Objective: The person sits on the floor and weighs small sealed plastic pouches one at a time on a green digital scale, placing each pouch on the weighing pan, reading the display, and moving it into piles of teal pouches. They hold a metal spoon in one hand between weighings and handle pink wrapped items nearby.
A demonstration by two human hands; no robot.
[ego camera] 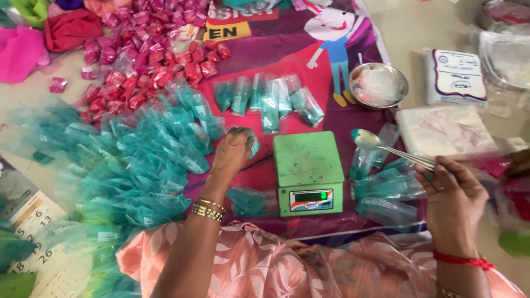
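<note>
Left hand [234, 150] pinching a teal plastic packet [253, 144] beside the empty green scale [308, 172]; right hand [454, 201] pinching a steel spoon [389, 148]; many filled packets [138, 165] piled left, few empty pouches [386, 190] remaining right.

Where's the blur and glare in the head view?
Head view: soft, even light with faint shadows; motion blur smears the teal packet pile at left and the right edge beyond the right hand; the left hand, green scale and spoon are fairly sharp; mild glare on the steel bowl and plastic wraps.
</note>
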